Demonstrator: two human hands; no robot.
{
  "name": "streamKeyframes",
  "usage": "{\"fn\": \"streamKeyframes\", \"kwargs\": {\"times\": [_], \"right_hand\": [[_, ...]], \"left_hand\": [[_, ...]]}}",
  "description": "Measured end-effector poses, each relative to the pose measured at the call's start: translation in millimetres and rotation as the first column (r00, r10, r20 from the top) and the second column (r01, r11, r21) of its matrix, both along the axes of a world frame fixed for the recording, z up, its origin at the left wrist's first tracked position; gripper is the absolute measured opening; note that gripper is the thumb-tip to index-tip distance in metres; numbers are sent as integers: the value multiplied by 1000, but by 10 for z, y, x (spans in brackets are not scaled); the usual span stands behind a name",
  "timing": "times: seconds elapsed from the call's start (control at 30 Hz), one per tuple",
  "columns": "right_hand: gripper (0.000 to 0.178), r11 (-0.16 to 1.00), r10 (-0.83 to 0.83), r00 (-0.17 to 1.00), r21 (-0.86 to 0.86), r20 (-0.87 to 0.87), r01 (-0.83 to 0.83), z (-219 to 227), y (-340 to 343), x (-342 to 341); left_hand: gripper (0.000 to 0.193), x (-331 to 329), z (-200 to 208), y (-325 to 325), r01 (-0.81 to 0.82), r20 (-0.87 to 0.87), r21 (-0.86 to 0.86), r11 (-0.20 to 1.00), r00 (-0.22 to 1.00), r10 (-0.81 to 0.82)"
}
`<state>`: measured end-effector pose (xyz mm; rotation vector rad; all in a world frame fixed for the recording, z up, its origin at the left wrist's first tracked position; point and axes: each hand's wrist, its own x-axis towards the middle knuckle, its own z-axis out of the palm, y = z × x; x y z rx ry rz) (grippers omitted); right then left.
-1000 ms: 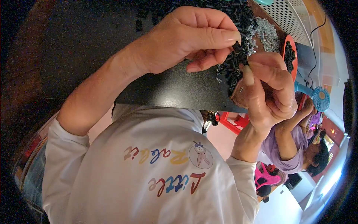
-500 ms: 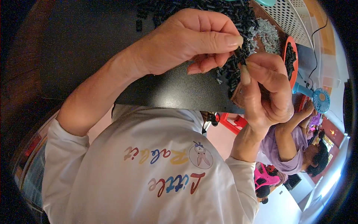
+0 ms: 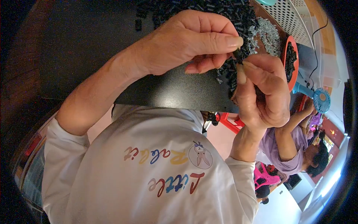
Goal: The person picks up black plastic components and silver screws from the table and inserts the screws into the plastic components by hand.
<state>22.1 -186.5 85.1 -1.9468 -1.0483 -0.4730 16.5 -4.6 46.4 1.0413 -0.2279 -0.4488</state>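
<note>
My left hand (image 3: 195, 41) is closed in a pinch, thumb against forefinger, above the far right of the dark table. Just below and to the right, my right hand (image 3: 267, 91) pinches with thumb and forefinger. A small dark part (image 3: 237, 56) spans the gap between the two sets of fingertips, one end in each pinch; its exact kind is too small to make out. Behind the hands spreads a heap of small black plastic pieces (image 3: 201, 8). Beside it lies a pile of small silvery metal springs (image 3: 269, 35).
A red-orange bowl (image 3: 293, 76) of black pieces stands to the right. Beyond it are a white perforated basket (image 3: 287, 18) and a blue handheld fan (image 3: 320, 100). The bare black tabletop (image 3: 164, 91) ends near my body. Another person in a purple top (image 3: 278, 147) sits at right.
My right hand has shifted slightly left, and its fingertips have turned a little toward the left hand. The left hand has barely moved.
</note>
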Motion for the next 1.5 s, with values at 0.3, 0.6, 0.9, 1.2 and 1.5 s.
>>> {"fn": "streamKeyframes", "kwargs": {"times": [0.3, 0.6, 0.9, 1.2, 1.5], "right_hand": [[16, 998, 0, 994, 62, -110, 7, -73, 161, 43], [17, 993, -4, 990, 118, -140, 20, -123, 234, 21], [16, 993, -28, 996, 112, -87, 38, -123, 312, 102], [17, 999, 29, 999, 30, 19, -29, -60, 252, 100], [17, 999, 38, 999, -4, -3, -38, -23, 195, 105]], "left_hand": [[21, 41, -55, 168, -16, 39, 38, 999, 999, 15], [22, 52, -36, 206, 0, -26, -29, 1000, 1000, -1], [24, 141, -34, 306, -6, -30, -91, 996, 1000, 4], [20, 112, -17, 278, -41, -26, -44, 998, 999, 40], [20, 122, -17, 249, 2, -21, -54, 999, 1000, -3]]}}
